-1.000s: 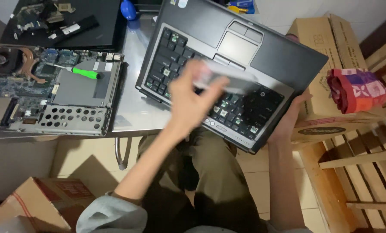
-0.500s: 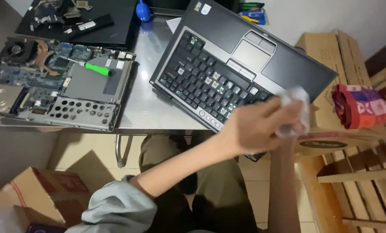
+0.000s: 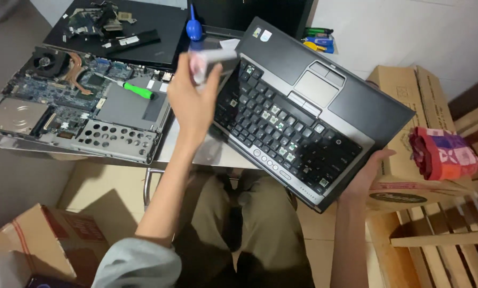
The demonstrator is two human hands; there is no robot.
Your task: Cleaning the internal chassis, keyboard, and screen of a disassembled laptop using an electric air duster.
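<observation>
Single head view, worn camera, looking steeply down over the person's lap and forearms toward the table edge (image 3: 196, 157). Close range: arms fill the lower half. Dismantled laptop base (image 3: 73, 112) sits at 10 o'clock, tilted laptop (image 3: 313, 114) just right of centre, cardboard box (image 3: 409, 176) at 3 o'clock, wooden crate (image 3: 441, 250) at 4 o'clock. No second view, so nothing overlaps.

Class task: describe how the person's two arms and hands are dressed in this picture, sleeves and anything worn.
Both hands are bare: left hand, right hand, no gloves, rings or watch visible. The left arm has a light grey-blue sleeve pushed up near the elbow. The right forearm shows no sleeve.
</observation>
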